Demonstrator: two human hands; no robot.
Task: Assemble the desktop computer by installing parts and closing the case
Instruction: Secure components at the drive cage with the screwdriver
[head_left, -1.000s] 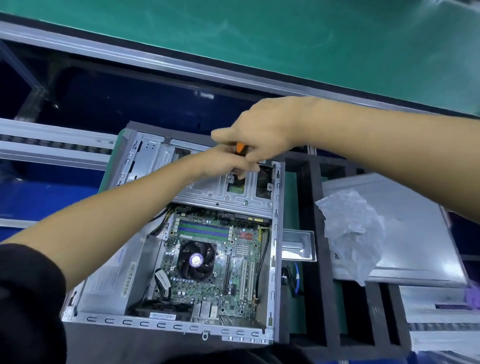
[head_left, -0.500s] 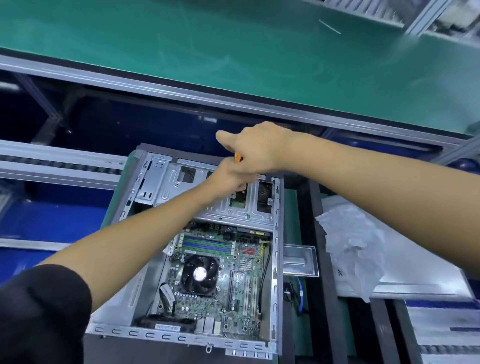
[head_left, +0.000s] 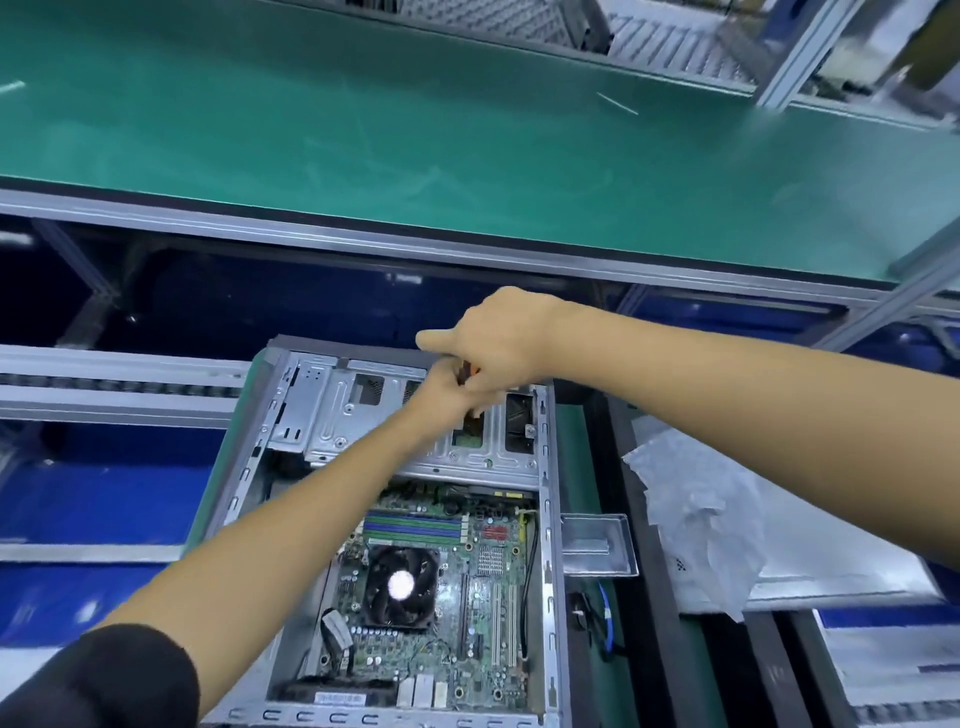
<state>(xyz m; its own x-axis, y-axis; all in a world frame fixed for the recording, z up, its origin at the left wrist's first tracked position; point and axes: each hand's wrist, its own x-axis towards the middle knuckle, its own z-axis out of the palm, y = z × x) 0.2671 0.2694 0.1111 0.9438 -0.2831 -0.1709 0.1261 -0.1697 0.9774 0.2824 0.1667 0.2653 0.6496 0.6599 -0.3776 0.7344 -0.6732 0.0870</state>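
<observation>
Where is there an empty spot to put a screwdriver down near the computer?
The wide green mat beyond the case is almost bare, with only a thin white strip lying far right. The grey panel on the right shows bare metal past the plastic wrap. It is crowded at the drive cage, where both hands meet, and over the motherboard.

An electronics assembly line in a factory is showing here. A long green anti-static belt (head_left: 415, 130) is running across the top on a grey aluminium-profile frame (head_left: 467, 244), with metal roller racks (head_left: 665, 36) sitting behind it. At the station, an open grey steel computer case (head_left: 410, 525) is lying beside black foam dividers (head_left: 644, 571), a crumpled clear plastic bag (head_left: 696, 525) and a small clear plastic tray (head_left: 597, 545).
</observation>
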